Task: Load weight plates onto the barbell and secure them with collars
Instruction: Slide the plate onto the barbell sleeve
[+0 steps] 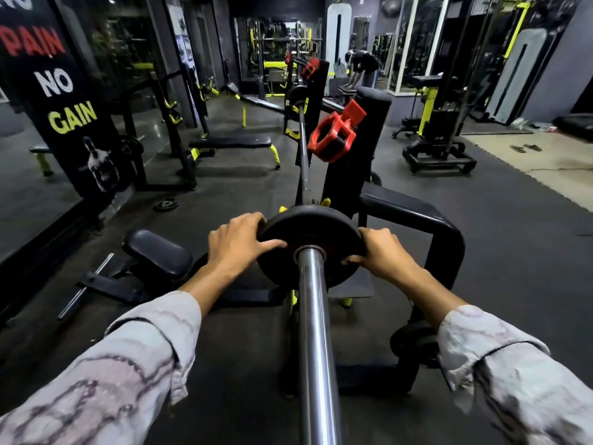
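A black weight plate point(308, 226) sits on the steel sleeve of the barbell point(316, 332), which runs away from me across a rack. My left hand point(239, 244) grips the plate's left rim, thumb on its face. On the plate's right rim is my right hand point(377, 252), fingers curled around the edge. A red collar point(333, 136) rests on the black padded upright to the right of the bar. Another red collar point(310, 68) lies farther back near the bar's far end, where a dark plate point(296, 94) is mounted.
A flat bench point(231, 142) stands to the left, with a small plate point(166, 204) on the floor near it. A black padded seat point(157, 252) sits low on the left. A black frame point(433, 226) curves on the right. A person bends over far back.
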